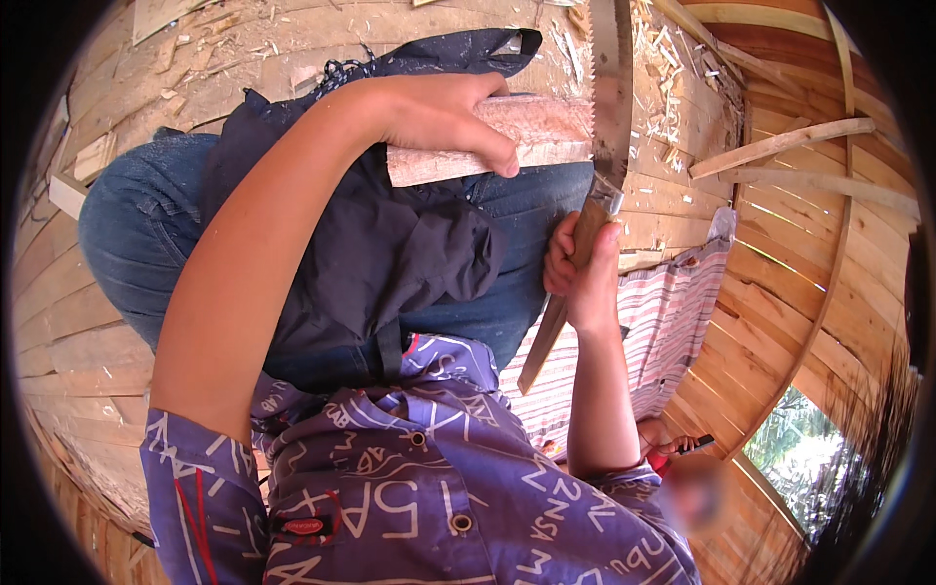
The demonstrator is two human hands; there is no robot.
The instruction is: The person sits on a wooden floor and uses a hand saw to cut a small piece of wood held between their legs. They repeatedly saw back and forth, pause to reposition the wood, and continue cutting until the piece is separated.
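My left hand [444,117] grips a short piece of rough, pale reddish wood [546,125] lying across my lap, its thumb pressed on the near side and most of its fingers hidden. Wrapped round the wooden handle of a handsaw [611,97] is my right hand [585,268]. The saw's toothed metal blade points away from me, and its toothed edge is at the right end of the wood. Whether the teeth have entered the wood I cannot tell. Dark cloth [390,253] is bunched on my jeans beneath my left arm.
Wood chips [663,97] litter the plank floor [78,331]. A striped cloth [673,302] lies to the right, with another person [655,439] beyond it holding a dark object. Loose poles [780,146] lean by the plank wall at right, near a window opening [795,453].
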